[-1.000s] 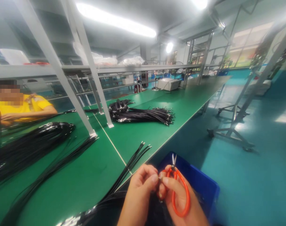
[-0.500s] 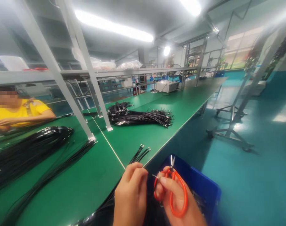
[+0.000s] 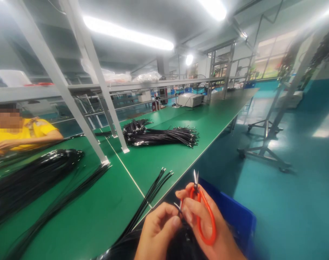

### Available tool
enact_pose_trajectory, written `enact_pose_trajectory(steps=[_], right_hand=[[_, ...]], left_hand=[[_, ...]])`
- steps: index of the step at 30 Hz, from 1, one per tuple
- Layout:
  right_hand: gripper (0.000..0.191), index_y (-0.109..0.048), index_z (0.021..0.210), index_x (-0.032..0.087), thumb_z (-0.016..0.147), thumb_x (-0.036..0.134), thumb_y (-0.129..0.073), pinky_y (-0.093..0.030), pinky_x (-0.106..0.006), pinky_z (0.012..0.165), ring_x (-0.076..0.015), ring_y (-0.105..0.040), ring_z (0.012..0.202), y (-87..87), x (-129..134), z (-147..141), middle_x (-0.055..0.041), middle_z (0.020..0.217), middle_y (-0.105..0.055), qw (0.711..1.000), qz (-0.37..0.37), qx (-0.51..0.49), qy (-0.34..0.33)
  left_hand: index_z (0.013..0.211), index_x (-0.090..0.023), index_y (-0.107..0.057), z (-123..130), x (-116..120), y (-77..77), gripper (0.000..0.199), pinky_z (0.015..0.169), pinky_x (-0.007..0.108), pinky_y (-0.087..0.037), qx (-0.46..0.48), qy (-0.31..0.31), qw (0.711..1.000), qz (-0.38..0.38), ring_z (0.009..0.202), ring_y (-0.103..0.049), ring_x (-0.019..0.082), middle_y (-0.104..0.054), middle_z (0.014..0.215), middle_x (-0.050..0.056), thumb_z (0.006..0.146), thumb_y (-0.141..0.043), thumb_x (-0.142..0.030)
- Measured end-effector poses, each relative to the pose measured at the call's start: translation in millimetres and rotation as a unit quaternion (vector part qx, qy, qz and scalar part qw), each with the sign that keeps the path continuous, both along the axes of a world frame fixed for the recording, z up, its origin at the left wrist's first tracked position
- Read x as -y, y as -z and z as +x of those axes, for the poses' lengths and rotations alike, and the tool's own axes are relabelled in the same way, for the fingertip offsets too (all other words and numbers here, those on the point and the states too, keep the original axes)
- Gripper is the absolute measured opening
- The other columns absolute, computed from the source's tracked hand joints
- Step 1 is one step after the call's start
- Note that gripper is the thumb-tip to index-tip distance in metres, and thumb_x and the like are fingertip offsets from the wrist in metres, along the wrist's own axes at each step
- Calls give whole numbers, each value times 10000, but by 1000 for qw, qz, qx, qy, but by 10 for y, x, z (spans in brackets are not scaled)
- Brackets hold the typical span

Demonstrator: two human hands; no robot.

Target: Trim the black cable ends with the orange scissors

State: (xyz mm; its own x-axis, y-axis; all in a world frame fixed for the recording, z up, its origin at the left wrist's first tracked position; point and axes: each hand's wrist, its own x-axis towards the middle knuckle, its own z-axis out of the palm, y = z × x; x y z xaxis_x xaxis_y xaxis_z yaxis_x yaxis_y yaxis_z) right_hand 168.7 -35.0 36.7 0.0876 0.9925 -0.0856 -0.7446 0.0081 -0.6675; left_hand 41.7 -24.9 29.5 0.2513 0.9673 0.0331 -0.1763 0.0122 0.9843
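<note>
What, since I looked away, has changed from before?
The left hand, which had drawn left from the right hand, is back close beside it, near a thin wire end; whether it pinches that is unclear. The orange-handled scissors have risen slightly, still in the right hand. The black cable bundle lies unchanged on the green table.

Left hand (image 3: 158, 229) pinched, right hand (image 3: 206, 218) curled, close together

Black cable bundles (image 3: 161, 137) on a green table (image 3: 102, 206)

room above green tabletop (image 3: 137, 164), black cables (image 3: 145, 203) beside left fingers (image 3: 166, 208), posts (image 3: 84, 120) beyond
</note>
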Motion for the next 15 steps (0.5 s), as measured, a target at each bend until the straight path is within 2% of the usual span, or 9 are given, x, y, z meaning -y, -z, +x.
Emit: enact_pose_trajectory(steps=[3,5,9,11,15], right_hand=[[234,-641,877,198,671,190,-752,-423,-200,560,-94,-478,572,-25,-20,14,-18,786,-676,998,31,-12,-58],[200,-638,842,201,675,186,-749,-422,-191,564,-94,-473,579,-40,-10,-9,9,726,-633,998,29,-11,-58],[251,-617,838,220,655,242,-787,-435,-196,563,-103,-507,585,-27,29,-83,28,683,-605,999,-18,29,28],[308,-606,833,227,607,258,-812,-427,-189,516,-100,-514,544,12,41,-105,37,662,-611,995,-28,58,75],[227,-600,789,230,635,238,-767,-420,-184,464,-114,-551,525,93,65,-82,45,628,-606,970,-7,192,151]], left_hand=[[637,-149,-650,9,8,2,294,550,190,-392,46,24,998,-18,528,-461,90,-617,594,-16,677,-768,-415],[639,-146,-658,15,10,6,279,560,189,-389,62,31,997,-19,530,-459,85,-634,608,-10,679,-773,-397],[623,-143,-627,10,-1,18,321,504,174,-339,70,20,997,-37,500,-426,74,-605,576,-18,652,-789,-418],[619,-141,-610,0,-13,22,352,484,170,-317,64,11,997,-47,487,-412,70,-574,548,-28,636,-792,-442],[618,-138,-595,-8,-31,22,387,464,165,-284,37,-7,998,-56,465,-381,61,-534,515,-41,618,-792,-471]])
